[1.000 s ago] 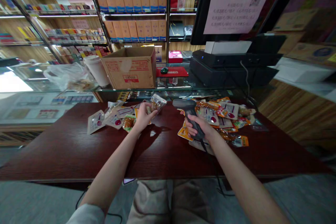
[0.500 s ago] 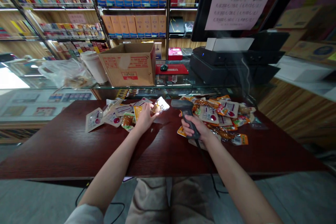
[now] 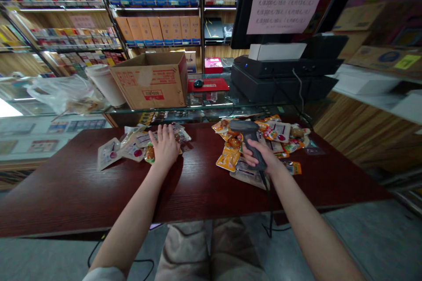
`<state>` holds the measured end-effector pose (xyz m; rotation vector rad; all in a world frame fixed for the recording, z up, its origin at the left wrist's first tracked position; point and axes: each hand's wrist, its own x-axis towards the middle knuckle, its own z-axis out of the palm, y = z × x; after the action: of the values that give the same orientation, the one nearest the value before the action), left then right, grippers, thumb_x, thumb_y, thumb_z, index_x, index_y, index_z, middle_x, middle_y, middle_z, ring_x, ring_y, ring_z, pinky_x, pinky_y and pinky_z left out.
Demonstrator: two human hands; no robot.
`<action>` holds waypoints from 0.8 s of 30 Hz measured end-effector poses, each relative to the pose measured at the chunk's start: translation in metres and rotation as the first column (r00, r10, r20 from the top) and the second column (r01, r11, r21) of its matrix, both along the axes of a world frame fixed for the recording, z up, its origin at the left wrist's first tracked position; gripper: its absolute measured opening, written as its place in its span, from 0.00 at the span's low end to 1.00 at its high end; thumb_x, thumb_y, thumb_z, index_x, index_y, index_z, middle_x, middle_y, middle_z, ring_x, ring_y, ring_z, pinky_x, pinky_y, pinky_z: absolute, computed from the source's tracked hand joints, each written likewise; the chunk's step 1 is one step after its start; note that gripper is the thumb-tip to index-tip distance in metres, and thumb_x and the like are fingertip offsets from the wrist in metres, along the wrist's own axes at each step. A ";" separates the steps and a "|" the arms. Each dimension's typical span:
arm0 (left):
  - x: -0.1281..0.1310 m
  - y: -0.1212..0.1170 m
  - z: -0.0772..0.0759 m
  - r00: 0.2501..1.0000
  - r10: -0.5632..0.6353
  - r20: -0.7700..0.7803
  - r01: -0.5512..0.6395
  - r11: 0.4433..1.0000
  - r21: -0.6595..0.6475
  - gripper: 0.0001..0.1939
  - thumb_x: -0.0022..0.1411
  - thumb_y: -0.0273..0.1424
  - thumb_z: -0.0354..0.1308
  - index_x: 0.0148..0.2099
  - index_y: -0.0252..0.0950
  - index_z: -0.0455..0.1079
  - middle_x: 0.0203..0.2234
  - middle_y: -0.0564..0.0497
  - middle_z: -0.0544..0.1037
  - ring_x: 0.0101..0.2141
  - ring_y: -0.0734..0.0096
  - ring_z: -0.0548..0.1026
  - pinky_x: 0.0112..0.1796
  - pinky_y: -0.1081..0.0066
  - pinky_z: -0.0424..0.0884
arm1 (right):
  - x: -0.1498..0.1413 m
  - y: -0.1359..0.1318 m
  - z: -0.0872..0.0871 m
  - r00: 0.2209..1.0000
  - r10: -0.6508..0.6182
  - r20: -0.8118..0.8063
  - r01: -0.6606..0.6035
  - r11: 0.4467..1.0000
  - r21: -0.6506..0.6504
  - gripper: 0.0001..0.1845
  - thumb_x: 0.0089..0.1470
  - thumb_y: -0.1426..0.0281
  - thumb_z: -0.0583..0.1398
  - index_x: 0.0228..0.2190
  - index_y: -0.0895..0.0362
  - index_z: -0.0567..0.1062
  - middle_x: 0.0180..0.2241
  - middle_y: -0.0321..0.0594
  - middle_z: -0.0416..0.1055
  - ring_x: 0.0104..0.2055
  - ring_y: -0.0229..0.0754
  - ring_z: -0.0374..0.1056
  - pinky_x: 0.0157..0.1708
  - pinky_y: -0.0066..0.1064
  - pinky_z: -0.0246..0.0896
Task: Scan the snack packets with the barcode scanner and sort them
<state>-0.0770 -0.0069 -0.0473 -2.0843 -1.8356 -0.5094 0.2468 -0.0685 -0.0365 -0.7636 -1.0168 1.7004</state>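
Observation:
My left hand [image 3: 165, 144] lies palm down with fingers stretched out on the left pile of snack packets [image 3: 127, 149] on the dark red table [image 3: 82, 189]. Under its fingertips is a clear packet [image 3: 181, 134]. My right hand [image 3: 260, 156] is wrapped round the handle of a grey barcode scanner [image 3: 245, 129], whose head points over the right pile of orange and white snack packets [image 3: 273, 134]. The scanner's cable [image 3: 268, 202] drops over the table's front edge.
Behind the table runs a glass counter [image 3: 198, 107] with an open cardboard box [image 3: 150, 79], a white cup [image 3: 105, 83], a plastic bag [image 3: 66, 94], a red pad with a mouse [image 3: 206, 84] and a black till with a printer [image 3: 280, 74]. Shelves of boxes fill the back wall.
My left hand held a clear packet up near the scanner, then lowered it onto the left pile and now rests flat. The right hand kept hold of the scanner.

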 end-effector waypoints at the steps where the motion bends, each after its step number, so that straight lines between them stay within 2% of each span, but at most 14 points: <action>1: 0.001 0.001 -0.002 0.997 -0.064 -0.036 0.063 0.997 -0.045 0.29 0.64 0.27 0.48 0.67 0.29 0.61 0.66 0.32 0.61 0.67 0.42 0.53 0.64 0.38 0.40 | 0.008 -0.002 -0.002 1.000 -0.021 0.007 0.021 1.000 -0.005 0.18 0.52 0.58 0.66 0.35 0.54 0.65 0.19 0.24 0.60 0.11 0.26 0.46 0.12 0.21 0.47; 3: 0.004 0.002 -0.006 0.981 -0.174 -0.086 0.156 0.971 -0.181 0.27 0.65 0.25 0.45 0.65 0.35 0.66 0.64 0.36 0.66 0.66 0.47 0.57 0.64 0.41 0.46 | 0.021 -0.006 -0.006 0.999 -0.052 0.016 0.052 0.999 -0.015 0.17 0.53 0.58 0.65 0.35 0.54 0.65 0.19 0.24 0.60 0.11 0.26 0.47 0.12 0.21 0.47; 4: 0.006 0.002 -0.007 0.977 -0.191 -0.095 0.164 0.956 -0.242 0.25 0.66 0.26 0.44 0.62 0.36 0.68 0.61 0.36 0.69 0.65 0.48 0.60 0.63 0.41 0.49 | 0.026 -0.008 -0.009 0.998 -0.064 0.018 0.064 0.998 -0.022 0.17 0.53 0.59 0.65 0.35 0.54 0.65 0.19 0.24 0.60 0.11 0.26 0.47 0.12 0.21 0.48; 6: 0.011 0.000 -0.007 0.982 -0.153 -0.109 0.114 0.945 -0.305 0.21 0.68 0.31 0.45 0.57 0.35 0.73 0.54 0.35 0.75 0.62 0.45 0.65 0.61 0.38 0.52 | 0.034 -0.010 -0.015 0.996 -0.087 0.017 0.087 0.995 -0.039 0.18 0.52 0.59 0.66 0.34 0.54 0.64 0.19 0.24 0.61 0.12 0.27 0.47 0.12 0.21 0.48; 9: 0.023 -0.002 -0.001 0.985 -0.086 -0.151 0.043 0.962 -0.269 0.19 0.67 0.38 0.50 0.50 0.33 0.76 0.49 0.33 0.77 0.58 0.40 0.68 0.62 0.33 0.43 | 0.042 -0.009 -0.021 0.993 -0.117 0.014 0.117 0.991 -0.063 0.20 0.51 0.58 0.67 0.31 0.53 0.62 0.19 0.25 0.60 0.12 0.27 0.48 0.12 0.21 0.50; 11: 0.036 0.002 0.005 0.983 -0.114 -0.142 0.081 0.972 -0.219 0.18 0.66 0.37 0.52 0.50 0.32 0.76 0.51 0.32 0.76 0.59 0.40 0.68 0.62 0.34 0.37 | 0.044 -0.008 -0.023 0.992 -0.127 0.010 0.127 0.990 -0.067 0.21 0.50 0.57 0.67 0.30 0.53 0.62 0.18 0.25 0.60 0.12 0.27 0.49 0.12 0.22 0.50; 13: 0.057 0.013 0.010 0.977 -0.202 -0.068 0.185 0.962 -0.202 0.19 0.68 0.37 0.50 0.54 0.32 0.72 0.55 0.34 0.74 0.59 0.44 0.68 0.63 0.37 0.41 | 0.045 -0.007 -0.024 0.990 -0.140 0.003 0.140 0.988 -0.060 0.21 0.50 0.57 0.67 0.30 0.53 0.62 0.18 0.25 0.61 0.12 0.27 0.49 0.11 0.22 0.50; 14: 0.069 0.021 0.012 0.970 -0.244 -0.004 0.237 0.946 -0.221 0.20 0.69 0.38 0.49 0.56 0.32 0.70 0.55 0.35 0.74 0.57 0.47 0.71 0.63 0.42 0.47 | 0.045 -0.007 -0.023 0.989 -0.147 0.000 0.147 0.988 -0.056 0.21 0.50 0.57 0.67 0.30 0.53 0.62 0.18 0.25 0.61 0.12 0.27 0.49 0.11 0.22 0.49; 16: 0.096 0.041 0.013 0.957 -0.241 0.160 0.280 0.910 -0.305 0.23 0.69 0.42 0.48 0.58 0.32 0.67 0.55 0.36 0.75 0.54 0.50 0.74 0.58 0.50 0.62 | 0.045 -0.007 -0.022 0.987 -0.161 -0.001 0.160 0.986 -0.054 0.20 0.50 0.57 0.67 0.32 0.53 0.63 0.18 0.25 0.61 0.11 0.27 0.48 0.11 0.22 0.49; 17: 0.110 0.052 0.012 0.946 -0.221 0.236 0.295 0.891 -0.345 0.24 0.69 0.44 0.48 0.58 0.32 0.66 0.55 0.35 0.74 0.54 0.50 0.74 0.54 0.54 0.66 | 0.045 -0.007 -0.021 0.986 -0.166 -0.001 0.165 0.985 -0.055 0.20 0.50 0.57 0.67 0.33 0.53 0.63 0.18 0.25 0.61 0.11 0.28 0.49 0.11 0.22 0.49; 20: 0.146 0.082 0.004 0.900 -0.091 0.427 0.309 0.822 -0.478 0.29 0.65 0.50 0.53 0.56 0.31 0.65 0.53 0.32 0.76 0.53 0.48 0.74 0.49 0.59 0.68 | 0.045 -0.009 -0.020 0.984 -0.178 -0.006 0.177 0.982 -0.063 0.22 0.48 0.57 0.68 0.35 0.53 0.64 0.18 0.24 0.62 0.12 0.28 0.49 0.12 0.22 0.49; 22: 0.160 0.097 -0.005 0.878 -0.034 0.477 0.309 0.801 -0.513 0.31 0.61 0.52 0.58 0.54 0.32 0.66 0.52 0.32 0.76 0.54 0.47 0.74 0.49 0.59 0.68 | 0.046 -0.009 -0.020 0.982 -0.188 -0.012 0.187 0.980 -0.064 0.22 0.48 0.57 0.68 0.34 0.53 0.64 0.18 0.24 0.61 0.12 0.28 0.49 0.12 0.22 0.48; 24: 0.166 0.108 -0.016 0.858 -0.029 0.513 0.329 0.799 -0.504 0.31 0.55 0.53 0.63 0.51 0.35 0.68 0.52 0.34 0.76 0.56 0.44 0.72 0.51 0.57 0.66 | 0.047 -0.008 -0.020 0.981 -0.193 -0.015 0.192 0.979 -0.060 0.21 0.48 0.57 0.68 0.32 0.53 0.63 0.17 0.24 0.61 0.12 0.28 0.49 0.12 0.23 0.48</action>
<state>0.0890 0.1007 -0.0637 -2.7667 -2.2981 -0.6239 0.2936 -0.0770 -0.0567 -0.8528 -0.8528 1.5729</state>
